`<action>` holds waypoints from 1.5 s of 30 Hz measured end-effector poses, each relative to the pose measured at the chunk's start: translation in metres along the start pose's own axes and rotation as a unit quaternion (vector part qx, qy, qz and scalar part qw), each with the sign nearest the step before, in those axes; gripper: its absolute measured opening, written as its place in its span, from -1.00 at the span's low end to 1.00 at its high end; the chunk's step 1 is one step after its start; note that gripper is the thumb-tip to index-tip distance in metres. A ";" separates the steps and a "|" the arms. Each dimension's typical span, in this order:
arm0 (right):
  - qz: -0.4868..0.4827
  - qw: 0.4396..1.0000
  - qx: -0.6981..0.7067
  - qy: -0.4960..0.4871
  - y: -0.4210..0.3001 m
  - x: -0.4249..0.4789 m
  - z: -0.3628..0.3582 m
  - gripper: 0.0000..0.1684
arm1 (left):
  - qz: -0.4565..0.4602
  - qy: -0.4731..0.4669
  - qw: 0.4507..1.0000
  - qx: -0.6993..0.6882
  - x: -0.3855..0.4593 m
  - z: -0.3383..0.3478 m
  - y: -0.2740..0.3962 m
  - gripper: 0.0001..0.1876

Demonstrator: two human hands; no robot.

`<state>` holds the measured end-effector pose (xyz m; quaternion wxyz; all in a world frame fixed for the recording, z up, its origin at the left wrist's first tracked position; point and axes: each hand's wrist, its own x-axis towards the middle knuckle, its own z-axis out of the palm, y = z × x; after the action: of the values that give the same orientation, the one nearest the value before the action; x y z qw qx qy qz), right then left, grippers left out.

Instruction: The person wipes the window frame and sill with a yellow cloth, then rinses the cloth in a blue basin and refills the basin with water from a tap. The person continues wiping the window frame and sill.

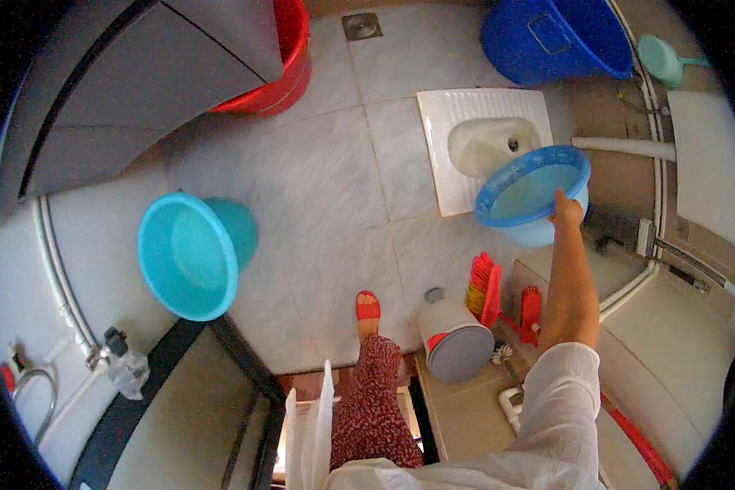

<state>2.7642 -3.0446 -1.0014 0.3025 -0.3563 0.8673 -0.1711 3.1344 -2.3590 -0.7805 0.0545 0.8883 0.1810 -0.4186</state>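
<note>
My right hand (567, 212) grips the near rim of a plastic basin (517, 228) with a blue rim and pale blue sides. The basin tilts beside and partly over the near right corner of a white squat toilet (433, 153) set in the floor. Its inside looks pale; whether it holds water I cannot tell. My right arm reaches forward from a white sleeve. My left hand is out of view.
A turquoise bucket (245, 233) stands left, a red tub (294, 79) and a blue barrel (514, 49) farther off. Near my right leg are a lidded pedal bin (459, 355), a red brush (482, 288) and a toilet brush (502, 353). A floor drain (362, 26) lies ahead; pipes (654, 141) line the right wall.
</note>
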 end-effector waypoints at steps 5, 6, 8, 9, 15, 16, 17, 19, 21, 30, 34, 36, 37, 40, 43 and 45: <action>-0.126 0.968 -0.185 0.110 -0.017 0.005 -0.010 -0.51 | 0.004 0.007 1.000 -0.011 0.002 -0.018 -0.005 -0.63; -0.149 0.963 -0.198 0.102 -0.026 -0.005 -0.009 -0.52 | 0.000 0.018 1.000 -0.017 -0.002 -0.023 -0.012 -0.63; -0.200 0.950 -0.223 0.091 -0.050 -0.035 -0.009 -0.54 | -0.004 0.044 0.998 -0.035 -0.008 -0.033 -0.028 -0.64; -0.221 0.934 -0.257 0.109 -0.056 -0.045 -0.016 -0.53 | -0.001 0.056 0.998 -0.042 -0.006 -0.041 -0.036 -0.64; -0.299 0.888 -0.318 0.147 -0.096 -0.101 -0.063 -0.51 | 0.107 0.206 0.963 -0.138 0.009 -0.130 -0.114 -0.66; -0.320 0.877 -0.323 0.155 -0.094 -0.103 -0.069 -0.50 | 0.127 0.194 0.958 -0.169 0.000 -0.140 -0.099 -0.66; -0.342 0.866 -0.328 0.162 -0.095 -0.104 -0.079 -0.49 | 0.137 0.114 0.963 -0.202 0.003 -0.143 -0.075 -0.65; -0.374 0.834 -0.347 0.211 -0.083 -0.105 -0.101 -0.53 | 0.239 -0.040 0.958 -0.150 -0.017 -0.170 0.033 -0.66; -0.324 0.887 -0.309 0.109 -0.105 -0.140 -0.120 -0.54 | 0.228 -0.046 0.929 -0.289 -0.043 -0.183 0.108 -0.64; -0.105 0.947 0.077 -0.293 -0.133 -0.362 -0.158 -0.77 | 0.449 0.325 0.829 0.081 0.028 -0.291 0.260 -0.72; -0.040 0.943 0.026 -0.329 -0.144 -0.476 -0.095 -0.73 | 0.402 0.320 0.790 0.334 0.077 -0.328 0.274 -0.81; -0.062 0.916 0.049 -0.393 -0.130 -0.504 -0.046 -0.77 | 0.440 0.286 0.761 0.382 0.100 -0.337 0.268 -0.83; -0.078 0.902 0.023 -0.425 -0.129 -0.513 -0.023 -0.77 | 0.446 0.287 0.755 0.386 0.102 -0.338 0.269 -0.85; -0.081 0.878 0.032 -0.470 -0.125 -0.549 0.043 -0.74 | 0.462 0.295 0.748 0.376 0.101 -0.348 0.280 -0.88; -0.071 0.852 0.042 -0.516 -0.115 -0.568 0.090 -0.71 | 0.456 0.312 0.764 0.332 0.105 -0.356 0.290 -0.90; -0.063 0.842 0.036 -0.534 -0.113 -0.579 0.110 -0.68 | 0.430 0.338 0.772 0.324 0.108 -0.359 0.302 -0.89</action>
<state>3.2198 -2.7132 -0.7939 0.7205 -0.4351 0.5400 -0.0043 3.5684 -2.5202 -0.6483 -0.1266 0.9226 -0.3598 -0.0576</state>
